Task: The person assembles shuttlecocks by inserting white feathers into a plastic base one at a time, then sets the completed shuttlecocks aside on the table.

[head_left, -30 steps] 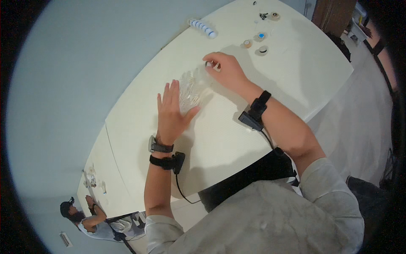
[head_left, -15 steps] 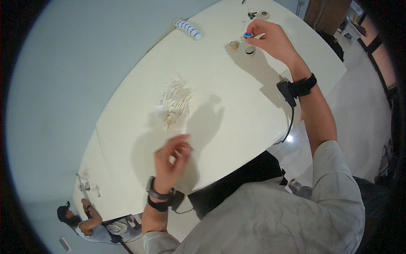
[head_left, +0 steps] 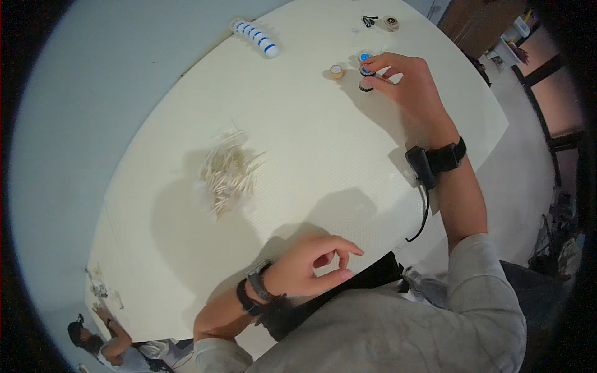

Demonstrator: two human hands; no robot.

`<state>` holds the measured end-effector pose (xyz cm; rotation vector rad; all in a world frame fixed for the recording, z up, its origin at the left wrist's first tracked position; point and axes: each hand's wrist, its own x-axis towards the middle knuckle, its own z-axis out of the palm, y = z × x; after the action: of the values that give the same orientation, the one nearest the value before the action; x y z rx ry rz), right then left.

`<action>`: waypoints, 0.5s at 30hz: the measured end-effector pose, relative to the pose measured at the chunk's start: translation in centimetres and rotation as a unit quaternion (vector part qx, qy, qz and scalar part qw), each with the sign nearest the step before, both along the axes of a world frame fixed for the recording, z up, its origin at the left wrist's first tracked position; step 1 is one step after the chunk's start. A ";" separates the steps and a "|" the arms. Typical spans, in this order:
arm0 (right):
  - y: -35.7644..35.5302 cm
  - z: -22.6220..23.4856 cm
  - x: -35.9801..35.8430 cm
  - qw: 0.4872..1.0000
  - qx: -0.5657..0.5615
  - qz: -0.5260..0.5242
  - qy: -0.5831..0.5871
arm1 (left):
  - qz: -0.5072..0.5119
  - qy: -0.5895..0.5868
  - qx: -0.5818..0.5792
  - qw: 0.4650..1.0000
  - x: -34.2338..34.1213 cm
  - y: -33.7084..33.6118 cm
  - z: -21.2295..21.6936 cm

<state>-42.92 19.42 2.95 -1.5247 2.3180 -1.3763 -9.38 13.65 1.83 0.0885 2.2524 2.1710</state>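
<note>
Far right on the white table, my right hand [head_left: 404,78] pinches a small round blue-and-dark piece [head_left: 367,70] between thumb and fingertips. Just beyond it lies another small round piece with a blue top [head_left: 364,56]. A small dark-rimmed round piece [head_left: 365,86] sits right below the thumb, and a beige round piece [head_left: 336,71] stands to the left of the fingers. By the near edge hovers my left hand [head_left: 311,264], its fingers loosely bent and apart with nothing in them. Beyond it is a heap of thin white sticks [head_left: 229,174], partly on clear plastic.
A white cylinder with blue bands [head_left: 255,37] lies by the wall at the table's far edge. Farther right are a small black item [head_left: 369,22] and a tape-like roll [head_left: 390,23]. Another person [head_left: 102,342] sits at the table's left end.
My left hand has swung right and nearer to my body, away from the stick heap. My right hand has come slightly nearer; two blue-topped pieces now show where one did. The view has shifted.
</note>
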 end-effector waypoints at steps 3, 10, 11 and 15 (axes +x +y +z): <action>0.4 -0.4 -0.4 0.999 -0.016 0.014 0.024 | -0.017 0.003 -0.009 1.000 -0.1 -0.5 -0.1; 0.0 0.3 0.4 0.998 0.054 0.012 -0.035 | -0.009 0.008 -0.044 0.999 0.1 -0.2 -0.4; 0.1 0.3 0.5 0.998 0.057 0.014 -0.031 | -0.009 0.012 -0.049 0.999 0.1 -0.2 -0.4; 0.1 0.1 0.7 0.998 0.039 0.018 -0.040 | 0.000 0.009 -0.037 0.999 0.2 0.1 -0.4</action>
<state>-42.21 19.48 3.01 -1.4549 2.2585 -1.2959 -9.21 13.74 1.39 0.1090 2.3397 2.0912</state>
